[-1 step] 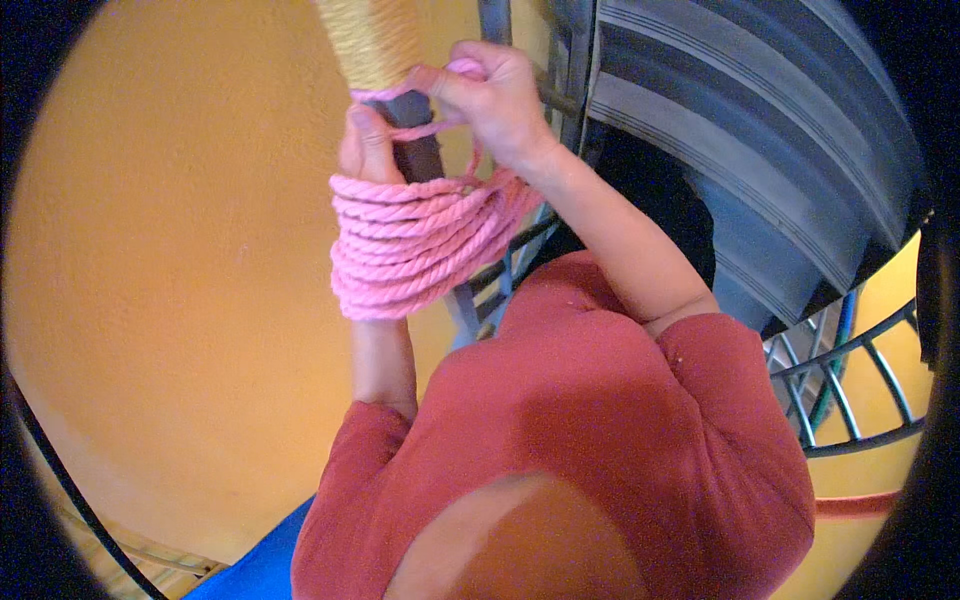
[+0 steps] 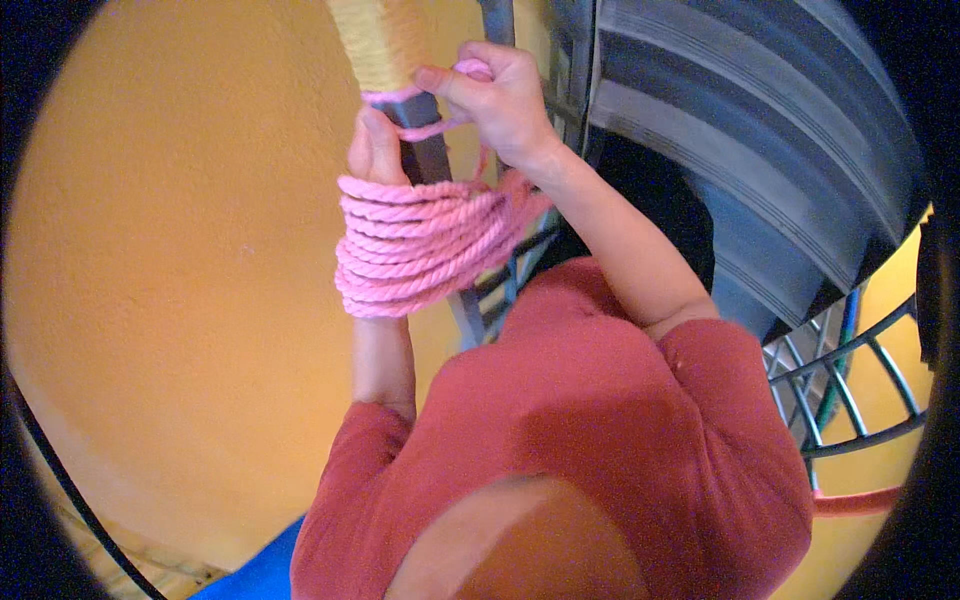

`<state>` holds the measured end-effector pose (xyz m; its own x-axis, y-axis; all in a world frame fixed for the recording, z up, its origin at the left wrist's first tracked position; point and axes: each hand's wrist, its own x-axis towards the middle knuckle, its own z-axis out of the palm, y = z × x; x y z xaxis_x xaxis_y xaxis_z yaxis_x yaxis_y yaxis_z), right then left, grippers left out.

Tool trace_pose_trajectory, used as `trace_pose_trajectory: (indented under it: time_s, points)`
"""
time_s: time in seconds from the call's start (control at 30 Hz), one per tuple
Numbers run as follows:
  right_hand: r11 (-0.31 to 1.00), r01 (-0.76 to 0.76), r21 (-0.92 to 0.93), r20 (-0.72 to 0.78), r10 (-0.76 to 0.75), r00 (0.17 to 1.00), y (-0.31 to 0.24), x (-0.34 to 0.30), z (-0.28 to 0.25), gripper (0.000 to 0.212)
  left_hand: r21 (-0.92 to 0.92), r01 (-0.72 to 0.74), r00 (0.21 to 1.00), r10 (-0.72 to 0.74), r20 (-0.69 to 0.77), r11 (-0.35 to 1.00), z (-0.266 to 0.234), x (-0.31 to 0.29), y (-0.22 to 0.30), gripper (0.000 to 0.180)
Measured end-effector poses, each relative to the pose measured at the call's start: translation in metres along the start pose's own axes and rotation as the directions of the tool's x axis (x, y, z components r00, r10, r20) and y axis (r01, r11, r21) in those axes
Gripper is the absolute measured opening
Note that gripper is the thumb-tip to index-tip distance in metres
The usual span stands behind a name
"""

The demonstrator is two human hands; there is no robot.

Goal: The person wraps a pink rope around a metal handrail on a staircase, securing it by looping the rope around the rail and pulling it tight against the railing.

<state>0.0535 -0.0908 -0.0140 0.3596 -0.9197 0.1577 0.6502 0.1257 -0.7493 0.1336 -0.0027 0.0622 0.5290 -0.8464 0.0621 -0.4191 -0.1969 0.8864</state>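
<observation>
Overhead, the right hand pinches a pink rope strand against a grey post below its yellow wrapping. The left hand grips the post, rope coils looped around its wrist.

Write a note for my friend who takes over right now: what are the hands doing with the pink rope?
Left hand: against the grey bar, with a coil of pink rope looped around its wrist.
Right hand: fingers pinch the pink strand at the bar.
Where things are: the bar stands in front of an orange wall; its upper part carries yellow rope wrapping.
Done: the yellow section is wrapped, with a couple of pink turns just beneath it.
Left: the bar below is bare, and most of the pink rope is on the wrist.
</observation>
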Motion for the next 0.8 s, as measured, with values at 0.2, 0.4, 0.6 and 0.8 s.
trace_pose_trajectory:
  time_s: [0.2,0.4,0.6,0.8]
  points:
    - [0.972,0.122,0.202,-0.033,-0.117,0.993,-0.034,-0.010,-0.006,0.032,-0.095,-0.009,0.991,0.022,0.133,0.995,0.022,0.002,0.009,0.058]
    - [0.980,0.172,-0.103,-0.086,-0.181,0.980,-0.040,-0.009,0.006,0.036,-0.130,0.007,0.987,0.014,0.158,0.992,0.018,0.019,0.007,0.060]
    - [0.994,0.085,-0.064,-0.157,-0.094,0.983,-0.026,-0.017,0.012,0.041,-0.134,-0.096,0.995,0.098,0.007,0.986,0.025,0.016,-0.010,0.061]
    - [0.991,0.072,-0.115,-0.136,-0.088,0.987,-0.014,-0.035,0.013,0.040,-0.231,0.061,0.984,-0.019,0.179,0.971,0.006,0.008,-0.033,0.058]
